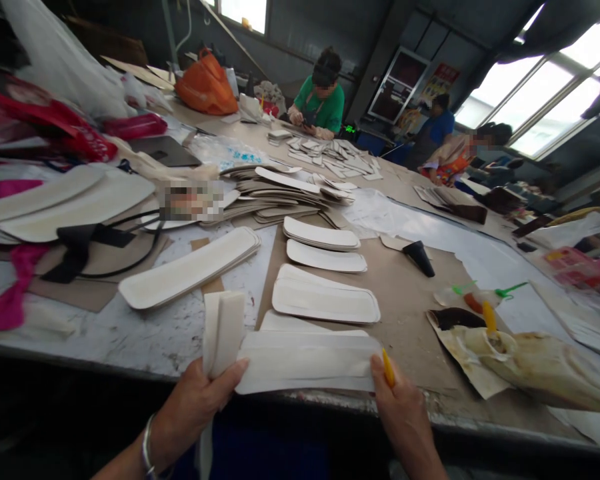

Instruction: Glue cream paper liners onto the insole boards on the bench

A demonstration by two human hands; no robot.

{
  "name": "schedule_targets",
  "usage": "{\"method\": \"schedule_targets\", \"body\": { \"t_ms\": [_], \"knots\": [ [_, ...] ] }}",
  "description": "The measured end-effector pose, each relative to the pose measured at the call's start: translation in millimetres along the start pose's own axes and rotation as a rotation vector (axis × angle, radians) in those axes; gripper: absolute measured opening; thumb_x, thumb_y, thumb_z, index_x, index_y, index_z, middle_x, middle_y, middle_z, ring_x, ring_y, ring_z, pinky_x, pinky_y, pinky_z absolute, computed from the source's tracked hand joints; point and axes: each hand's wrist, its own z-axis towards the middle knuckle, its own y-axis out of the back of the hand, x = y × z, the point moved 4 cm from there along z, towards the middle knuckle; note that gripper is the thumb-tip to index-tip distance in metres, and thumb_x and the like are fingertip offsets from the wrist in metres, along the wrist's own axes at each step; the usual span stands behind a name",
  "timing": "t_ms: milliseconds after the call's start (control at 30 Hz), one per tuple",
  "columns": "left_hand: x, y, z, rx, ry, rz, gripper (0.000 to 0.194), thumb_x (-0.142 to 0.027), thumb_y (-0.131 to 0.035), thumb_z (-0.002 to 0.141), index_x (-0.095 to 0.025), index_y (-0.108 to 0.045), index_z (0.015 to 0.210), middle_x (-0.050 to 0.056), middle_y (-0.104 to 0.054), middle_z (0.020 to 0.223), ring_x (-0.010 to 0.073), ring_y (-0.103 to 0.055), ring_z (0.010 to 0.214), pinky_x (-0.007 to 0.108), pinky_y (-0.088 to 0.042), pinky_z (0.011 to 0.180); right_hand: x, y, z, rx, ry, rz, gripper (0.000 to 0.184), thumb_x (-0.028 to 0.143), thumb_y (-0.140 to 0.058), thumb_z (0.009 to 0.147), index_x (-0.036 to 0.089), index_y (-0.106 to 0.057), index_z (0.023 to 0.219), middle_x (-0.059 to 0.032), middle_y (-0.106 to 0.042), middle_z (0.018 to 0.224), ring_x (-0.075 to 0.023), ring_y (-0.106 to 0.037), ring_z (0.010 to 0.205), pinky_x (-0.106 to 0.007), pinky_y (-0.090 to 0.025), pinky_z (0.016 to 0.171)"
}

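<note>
A long white panel (307,363) with rounded corners is stretched between my hands at the table's front edge. My left hand (203,397) is closed on a bundle of white strips (224,327), its thumb pressing the panel's left end. At the panel's right end, my right hand (403,400) pinches the edge and also has a yellow pointed tool (388,368) between its fingers; the tool's kind is unclear. Just beyond lie small stacks of similar white pieces (325,300). A larger stack of white panels (190,267) rests to the left.
Piles of grey-white pieces (280,193) cover the table's middle. On the right are a black cone (420,257), a green-tipped bottle (485,298) and a stained pouch (540,360). An orange bag (206,83) stands at the back. A person in green (325,103) works across the table.
</note>
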Motion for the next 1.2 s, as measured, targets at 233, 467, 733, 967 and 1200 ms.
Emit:
{"method": "schedule_targets", "body": {
  "t_ms": [233,467,733,967,1200],
  "knots": [
    [8.9,1.4,8.6,0.11,0.029,-0.162,0.043,-0.051,-0.065,0.063,-0.018,-0.042,0.047,-0.006,-0.037,0.041,0.0074,-0.032,0.043,0.021,-0.028,0.042,-11.8,-5.8,-1.3,0.091,-0.105,0.364,0.037,0.059,-0.042,0.076,0.024,-0.045,0.063,0.0006,-0.046,0.049,-0.0183,-0.046,0.049,-0.028,-0.035,0.05],
    [5.7,1.5,11.8,0.171,0.172,-0.451,0.036,-0.037,-0.076,0.057,-0.016,-0.047,0.055,-0.007,-0.037,0.047,0.0044,-0.031,0.042,0.017,-0.026,0.039,-4.0,-8.0,-15.0,0.271,-0.267,0.884,0.046,0.063,-0.059,0.068,0.02,-0.044,0.063,0.008,-0.032,0.045,-0.0081,-0.025,0.043,-0.021,-0.02,0.043],
    [7.4,-0.2,13.8,0.18,0.186,-0.435,0.042,-0.041,-0.077,0.056,-0.016,-0.043,0.051,-0.008,-0.035,0.045,0.0033,-0.029,0.04,0.016,-0.027,0.037,-8.8,-11.5,-13.1,0.329,-0.275,0.898,0.049,0.065,-0.059,0.069,0.018,-0.044,0.06,0.0081,-0.033,0.045,-0.0075,-0.025,0.044,-0.021,-0.019,0.046],
    [5.4,-6.4,18.5,0.206,0.122,-0.38,0.046,-0.056,-0.066,0.063,-0.018,-0.042,0.051,-0.007,-0.035,0.044,0.0061,-0.034,0.041,0.019,-0.032,0.041,-22.3,-19.8,-5.5,0.242,-0.27,0.707,0.049,0.066,-0.054,0.071,0.02,-0.046,0.057,0.0052,-0.038,0.043,-0.0108,-0.034,0.043,-0.024,-0.024,0.045],
    [10.6,3.8,24.8,-0.005,0.137,-0.156,0.042,-0.041,-0.076,0.056,-0.016,-0.044,0.046,-0.007,-0.041,0.036,0.0055,-0.036,0.039,0.016,-0.03,0.04,-20.0,-26.6,-4.9,0.316,-0.258,0.871,0.051,0.069,-0.051,0.072,0.019,-0.046,0.062,0.006,-0.041,0.041,-0.0071,-0.032,0.039,-0.02,-0.022,0.041]
  ]
}}
